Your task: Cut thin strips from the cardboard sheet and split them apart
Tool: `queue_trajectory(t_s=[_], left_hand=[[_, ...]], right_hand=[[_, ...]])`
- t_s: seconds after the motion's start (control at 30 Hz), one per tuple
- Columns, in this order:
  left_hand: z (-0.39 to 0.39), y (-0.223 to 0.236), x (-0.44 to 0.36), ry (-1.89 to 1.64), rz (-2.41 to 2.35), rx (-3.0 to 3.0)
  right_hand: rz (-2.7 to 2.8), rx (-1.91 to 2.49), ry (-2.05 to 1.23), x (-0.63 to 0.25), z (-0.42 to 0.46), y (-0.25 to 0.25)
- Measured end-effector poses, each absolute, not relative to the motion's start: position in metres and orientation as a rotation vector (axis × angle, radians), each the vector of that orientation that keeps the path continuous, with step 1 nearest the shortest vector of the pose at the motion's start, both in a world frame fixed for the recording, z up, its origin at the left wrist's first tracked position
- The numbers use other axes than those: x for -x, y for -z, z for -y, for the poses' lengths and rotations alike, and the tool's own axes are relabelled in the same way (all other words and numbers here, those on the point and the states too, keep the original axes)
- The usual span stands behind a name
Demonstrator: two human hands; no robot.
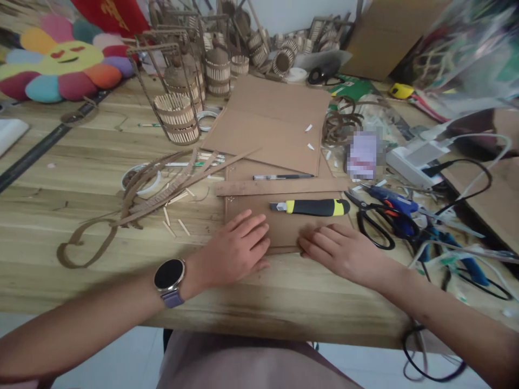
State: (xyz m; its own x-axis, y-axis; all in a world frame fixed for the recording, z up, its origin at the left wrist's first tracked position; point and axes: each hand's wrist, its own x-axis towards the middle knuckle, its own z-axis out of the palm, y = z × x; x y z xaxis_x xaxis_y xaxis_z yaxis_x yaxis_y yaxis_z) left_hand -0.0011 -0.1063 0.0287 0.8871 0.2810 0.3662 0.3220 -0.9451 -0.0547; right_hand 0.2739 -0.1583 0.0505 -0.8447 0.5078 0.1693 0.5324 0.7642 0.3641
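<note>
My left hand (235, 251) lies flat over the near left corner of a cardboard sheet (286, 232), its fingers stretched out. At the sheet's near right edge, my right hand (344, 253) rests with fingers curled together; their tips are partly hidden, so I cannot tell if they pinch anything. Just beyond both hands, a yellow and black utility knife (316, 207) lies on the sheet, blade end pointing left. Behind it a long cardboard strip (279, 187) runs across. Farther back lie a black pen (284, 176) and a larger cardboard sheet (263, 121).
Scissors (375, 219), a blue glue gun (393, 202) and cables crowd the right, beside a white power strip (417, 159). Curled brown strips (162, 189) and small sticks lie left. Small slatted buckets (176, 119) and a flower cushion (68, 62) stand behind.
</note>
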Motion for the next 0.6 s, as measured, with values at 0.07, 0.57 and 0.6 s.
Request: queue_trajectory(t_s=[0.07, 0.57, 0.6], left_hand=[[0.111, -0.029, -0.003, 0.497, 0.490, 2.945], [0.113, -0.046, -0.007, 0.337, 0.511, 2.556], [0.113, -0.046, -0.007, 0.338, 0.508, 2.559]], right_hand=[[2.863, 0.772, 0.700, -0.271, 0.160, -0.048], [1.107, 1.505, -1.408, -0.213, 0.204, -0.044], [0.858, 1.435, -1.518, -0.208, 0.200, -0.043]])
